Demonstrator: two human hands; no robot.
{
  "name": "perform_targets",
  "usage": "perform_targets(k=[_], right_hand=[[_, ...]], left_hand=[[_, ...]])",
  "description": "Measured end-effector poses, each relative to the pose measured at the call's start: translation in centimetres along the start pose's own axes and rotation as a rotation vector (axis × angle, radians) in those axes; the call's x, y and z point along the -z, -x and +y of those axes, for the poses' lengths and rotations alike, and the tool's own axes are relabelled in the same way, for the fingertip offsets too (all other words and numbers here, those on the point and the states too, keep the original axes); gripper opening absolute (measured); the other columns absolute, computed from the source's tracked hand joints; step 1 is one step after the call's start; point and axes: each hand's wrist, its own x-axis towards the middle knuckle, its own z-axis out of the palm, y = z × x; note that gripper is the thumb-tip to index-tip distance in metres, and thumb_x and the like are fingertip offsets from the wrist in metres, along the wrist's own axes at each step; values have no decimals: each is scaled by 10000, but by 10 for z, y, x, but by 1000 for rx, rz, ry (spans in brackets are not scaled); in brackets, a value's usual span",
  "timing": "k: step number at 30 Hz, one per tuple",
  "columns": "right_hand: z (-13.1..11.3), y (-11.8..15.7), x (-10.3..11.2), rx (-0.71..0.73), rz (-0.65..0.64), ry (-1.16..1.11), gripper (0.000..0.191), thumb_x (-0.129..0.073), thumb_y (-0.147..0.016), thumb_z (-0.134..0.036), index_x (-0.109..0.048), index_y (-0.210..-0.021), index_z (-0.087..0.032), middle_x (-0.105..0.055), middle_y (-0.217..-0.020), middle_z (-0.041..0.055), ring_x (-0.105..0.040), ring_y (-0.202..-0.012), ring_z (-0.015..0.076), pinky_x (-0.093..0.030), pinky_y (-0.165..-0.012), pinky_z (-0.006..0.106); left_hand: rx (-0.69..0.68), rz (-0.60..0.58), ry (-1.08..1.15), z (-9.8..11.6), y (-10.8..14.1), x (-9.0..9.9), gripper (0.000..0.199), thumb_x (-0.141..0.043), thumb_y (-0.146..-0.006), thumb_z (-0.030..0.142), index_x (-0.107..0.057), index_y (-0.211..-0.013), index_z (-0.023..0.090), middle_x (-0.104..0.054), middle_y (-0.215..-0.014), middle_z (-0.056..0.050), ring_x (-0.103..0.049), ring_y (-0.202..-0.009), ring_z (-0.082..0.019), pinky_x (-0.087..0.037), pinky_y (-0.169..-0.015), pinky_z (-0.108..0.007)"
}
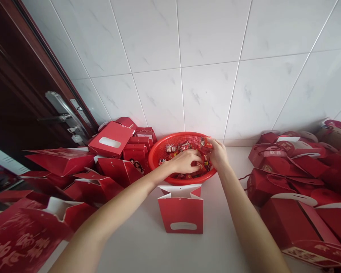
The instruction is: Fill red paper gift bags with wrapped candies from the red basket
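A red plastic basket (157, 151) with a perforated wall holds several wrapped candies (172, 148), mostly in red wrappers. My left hand (187, 161) reaches into it, its fingers curled down onto a red-wrapped candy, partly hidden by the hand. At the basket's right side, my right hand (218, 152) pinches another red-wrapped candy (206, 143) between thumb and fingers, just above the pile. Directly in front of the basket stands a red paper gift box (180, 212), upright with its top open and a pale oval window low on the front.
Several open red gift boxes (95, 185) crowd the left side, some stacked by the wall. On the right stand several closed red boxes (294, 220) with cord handles. A tiled wall (159, 98) rises behind the white tabletop (184, 252); a dark door (25, 72) is at left.
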Motion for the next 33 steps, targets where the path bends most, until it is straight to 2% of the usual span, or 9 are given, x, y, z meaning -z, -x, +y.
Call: perform_targets(k=[4,7,10,12,17,21,26,30,33], right_hand=[[2,-1,0,15,29,-8,195,-801,-548,-311,-655,-633,-215,-643,-638,-11,-560,-584,146,-430,-509,272],[3,-3,1,12,34,-18,199,-798,-545,-307,-652,-637,-209,-638,-622,-28,-557,-559,130,-435,-507,264],[5,-5,2,15,31,-36,197,-802,-539,-298,-655,-632,-203,-638,-617,-34,-572,-555,126,-443,-503,255],[5,-5,2,18,27,-22,187,-795,-549,-299,-665,-645,-204,-633,-607,-36,-578,-545,130,-428,-481,250],[6,-6,4,-3,14,12,179,-778,-568,-304,-689,-693,-211,-651,-624,-29,-588,-544,142,-431,-471,255],[6,-6,4,3,2,17,183,-779,-582,-316,-687,-701,-212,-647,-624,-29,-585,-544,141,-442,-478,260],[5,-5,3,-1,0,21,178,-774,-583,-315,-681,-694,-210,-634,-608,-32,-577,-537,135,-445,-478,256],[4,-4,1,-8,14,25,163,-766,-582,-307,-668,-669,-209,-624,-589,-30,-574,-529,134,-420,-455,244],[3,-4,1,-17,21,31,160,-762,-582,-308,-664,-661,-210,-628,-589,-28,-580,-536,138,-420,-459,246]], left_hand=[[-194,-125,-174,6,-13,-7,190,-578,-900,223,-767,-905,249,-736,-1021,-69,-610,-1057,-248,-409,-1002,-357],[-171,-152,-308,10,-17,-9,226,-569,-919,282,-758,-802,242,-734,-882,-60,-602,-1001,-261,-376,-1022,-410],[-47,-179,-424,14,-16,-6,335,-599,-907,382,-721,-651,203,-722,-780,-77,-602,-989,-285,-356,-1026,-456],[64,-203,-499,16,-14,-3,318,-640,-874,374,-707,-627,184,-723,-759,-98,-605,-998,-300,-348,-1029,-477],[406,-219,-597,13,-12,6,81,-654,-774,142,-734,-772,132,-729,-794,-154,-622,-974,-325,-397,-934,-485],[507,-149,-656,8,-14,9,203,-609,-759,39,-743,-895,106,-727,-888,-201,-583,-1056,-376,-390,-922,-538],[400,-157,-677,12,-15,2,266,-561,-807,7,-742,-973,109,-708,-1128,-216,-529,-1207,-361,-381,-999,-493],[140,-367,-539,16,-18,-6,210,-640,-812,77,-736,-987,141,-734,-1107,-152,-609,-1149,-314,-399,-1028,-418],[179,-451,-502,17,-21,-8,266,-660,-814,141,-703,-1076,120,-746,-1068,-164,-678,-1020,-322,-440,-969,-422]])
